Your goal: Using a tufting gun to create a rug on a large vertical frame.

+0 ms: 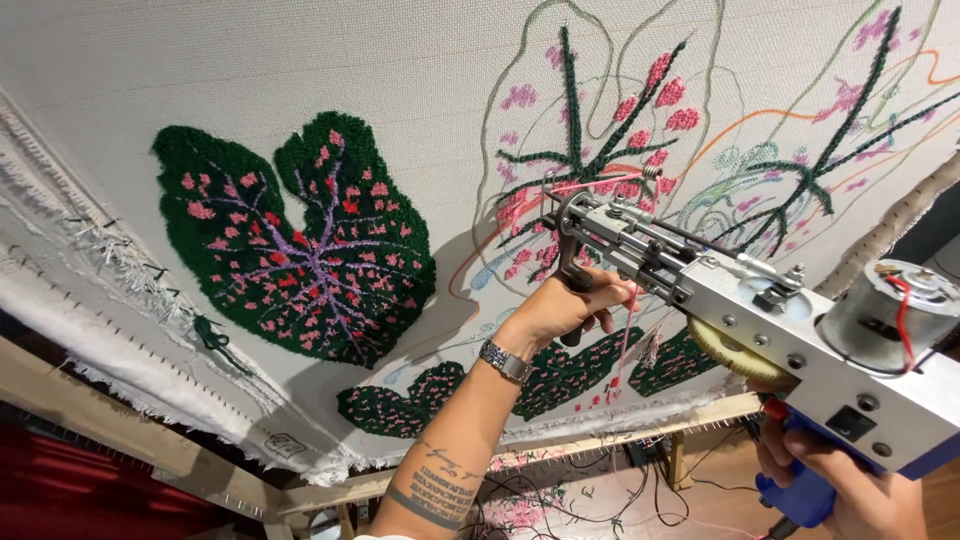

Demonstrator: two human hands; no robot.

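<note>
Steadying the Tufting Gun Against the Stretched Cloth

Curled tight, the left hand [565, 310] wraps its fingers round the black front handle [573, 272] of the silver metal tufting gun [760, 320], a metal wristwatch [505, 361] just behind at seven o'clock. The right hand [850, 490] closes on the blue pistol grip [800, 495] at the gun's rear, at five o'clock from the left; whether a finger rests on the trigger I cannot tell, since the body hides it.

The gun's nose [553, 222] points at ten o'clock into the off-white backing cloth [300, 70], meeting it on the half-filled leaf outline with dark green veins and pink patches [590, 130]. A pink yarn strand [628, 330] hangs beside the handle. At nine o'clock from the nose lies the finished dark green tufted leaf with pink spots and purple veins [300, 240]. The pale wooden frame rail [420, 482] runs along the cloth's edge.

To do this well, I judge the nose should stay pressed squarely into the cloth, both hands pushing evenly, with the yarn feeding slack.
</note>
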